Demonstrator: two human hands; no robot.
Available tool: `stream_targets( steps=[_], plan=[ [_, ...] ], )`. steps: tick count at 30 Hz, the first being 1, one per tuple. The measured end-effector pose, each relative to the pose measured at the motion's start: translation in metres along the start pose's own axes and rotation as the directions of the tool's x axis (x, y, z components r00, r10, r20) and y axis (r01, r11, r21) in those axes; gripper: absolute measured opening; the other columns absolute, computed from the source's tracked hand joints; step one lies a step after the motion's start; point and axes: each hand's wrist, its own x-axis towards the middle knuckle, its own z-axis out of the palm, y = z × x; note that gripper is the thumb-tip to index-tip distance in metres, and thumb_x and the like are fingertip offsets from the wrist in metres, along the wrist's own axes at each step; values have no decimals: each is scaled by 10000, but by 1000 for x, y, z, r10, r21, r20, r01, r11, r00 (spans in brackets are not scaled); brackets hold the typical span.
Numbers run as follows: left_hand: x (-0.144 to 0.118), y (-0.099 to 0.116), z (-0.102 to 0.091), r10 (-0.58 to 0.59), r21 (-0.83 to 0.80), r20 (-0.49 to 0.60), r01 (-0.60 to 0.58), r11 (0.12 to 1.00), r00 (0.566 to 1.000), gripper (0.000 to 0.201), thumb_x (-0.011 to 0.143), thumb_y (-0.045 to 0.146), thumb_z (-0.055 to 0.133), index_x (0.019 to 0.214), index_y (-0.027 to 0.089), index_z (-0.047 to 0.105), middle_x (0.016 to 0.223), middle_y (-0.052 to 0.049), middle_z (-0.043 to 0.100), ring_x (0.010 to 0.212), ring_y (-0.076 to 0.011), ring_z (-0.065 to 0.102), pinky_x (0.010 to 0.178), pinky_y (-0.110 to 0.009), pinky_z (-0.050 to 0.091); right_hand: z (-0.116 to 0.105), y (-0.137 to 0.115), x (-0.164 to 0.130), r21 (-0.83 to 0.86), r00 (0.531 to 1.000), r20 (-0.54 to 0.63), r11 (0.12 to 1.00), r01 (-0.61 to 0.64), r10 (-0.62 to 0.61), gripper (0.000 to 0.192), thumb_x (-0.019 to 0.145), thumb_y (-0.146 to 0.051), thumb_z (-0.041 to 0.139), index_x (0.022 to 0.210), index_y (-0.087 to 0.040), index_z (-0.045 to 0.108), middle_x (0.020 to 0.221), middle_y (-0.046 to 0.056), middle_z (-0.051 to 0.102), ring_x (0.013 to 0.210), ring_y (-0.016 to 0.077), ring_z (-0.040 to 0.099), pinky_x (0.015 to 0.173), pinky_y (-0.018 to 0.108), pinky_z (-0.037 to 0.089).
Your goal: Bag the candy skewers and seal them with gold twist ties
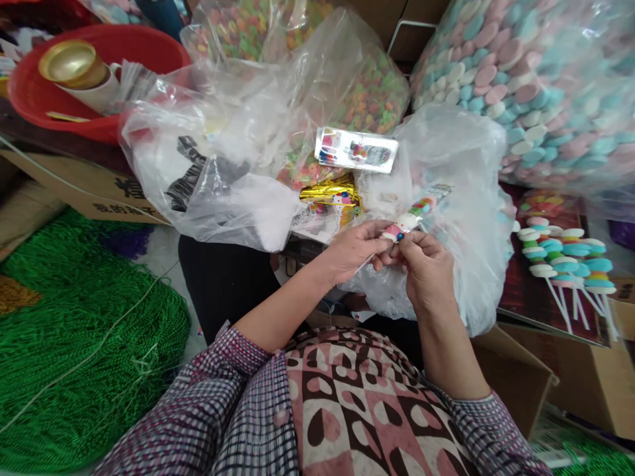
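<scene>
Head view. The person sits over a cluttered packing spot, forearms out of checked sleeves, both hands meeting in front of the lap. Left hand point(354, 251) pinches the lower end of a candy skewer point(409, 218), a small white-and-pink figure piece with coloured discs stacked above it, fingers closed narrow around it. Right hand point(426, 268) is curled tight on the same piece from the other side, thumb and forefinger pressed at the figure's base; both hands grip it, neither is spread. The skewer sits just above a crumpled clear plastic bag point(461, 172) and tilts up toward the right. Behind it lie a flat printed packet point(356, 149), a gold foil wrapper point(327, 193) and big bags of ring-shaped coloured sweets point(367, 92). At the right, finished pastel candy lollipops point(565, 258) lie in a row on a dark board, sticks pointing down-right, with a huge sack of pink, blue and white discs point(526, 79) above them. A red basin point(114, 73) holding a gold-lidded cup stands far left; green beaded cord point(74, 330) is heaped below it. Judged step: fitting or adjusting the figure piece on the skewer. The next move likely calls for a steady pinch and a straight push along the stick, without crushing the soft discs.
</scene>
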Motion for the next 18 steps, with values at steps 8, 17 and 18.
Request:
stream_targets(
  steps=[8,17,18],
  plan=[
    [1,-9,7,128,223,-205,-81,971,970,167,849,239,658,1004,192,618,572,81,529,417,-52,487,390,-184,314,-4,0,-7,-329,989,-2,934,139,-148,97,673,-279,657,709,-219,590,558,-41,601,478,120,533,470,247,439],
    [-1,0,4,19,-89,-14,-21,996,1000,309,743,99,596,1041,151,661,787,3,660,596,-66,590,511,-198,411,-7,9,-2,-39,999,-35,999,-4,3,132,673,-306,670,681,-214,575,548,-52,583,476,113,525,495,258,467],
    [-1,0,4,24,-82,1,-24,996,1000,303,751,112,615,1047,156,665,810,-1,665,600,-64,592,514,-198,415,-7,8,-2,-29,999,-38,999,-16,15,148,674,-322,675,680,-213,575,549,-51,580,473,114,522,487,258,463]
  ],
)
